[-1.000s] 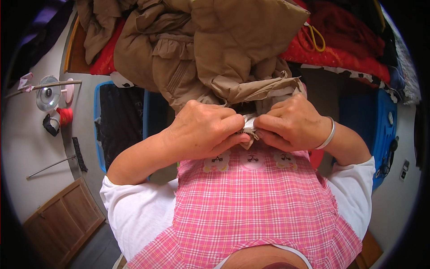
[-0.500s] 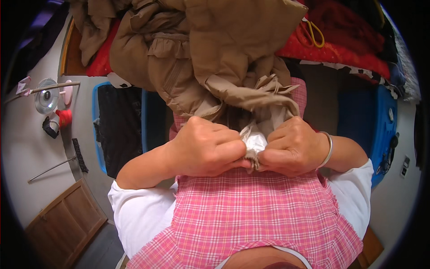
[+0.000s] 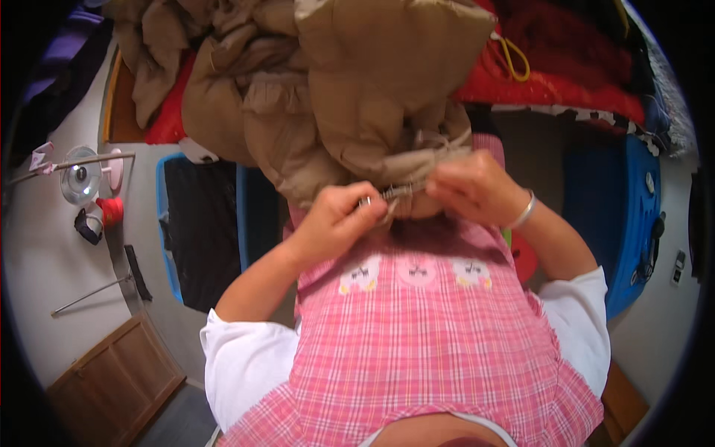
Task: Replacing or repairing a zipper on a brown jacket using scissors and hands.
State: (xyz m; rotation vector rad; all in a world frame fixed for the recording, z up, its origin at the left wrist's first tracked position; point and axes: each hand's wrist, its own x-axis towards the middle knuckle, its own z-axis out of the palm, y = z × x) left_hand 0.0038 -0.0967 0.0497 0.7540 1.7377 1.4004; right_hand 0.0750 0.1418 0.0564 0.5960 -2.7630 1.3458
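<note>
A bulky khaki padded jacket (image 3: 387, 82) spills from the far surface down to my lap. My left hand (image 3: 339, 220) is closed, thumb and forefinger pinching the near edge of the jacket, where a strip that looks like zipper teeth (image 3: 402, 191) runs across. At those fingertips a small shiny metal piece (image 3: 365, 200) shows, too small to name. My right hand (image 3: 473, 186) is closed on the same edge, to the right of the strip, its fingers slightly blurred. Loose, frayed-looking cloth lies just beyond it.
Red cloth (image 3: 551, 86) with a yellow cord loop (image 3: 515, 63) lies at the back right. A blue bin (image 3: 173, 223) holding dark fabric stands left; a blue container (image 3: 625, 208) stands right. A fan (image 3: 80, 175) and wooden panel (image 3: 115, 372) are farther left.
Both hands have moved away from my body and farther apart, the right more so. The white material between them is out of sight, and the zipper-like strip now stretches between the hands.
</note>
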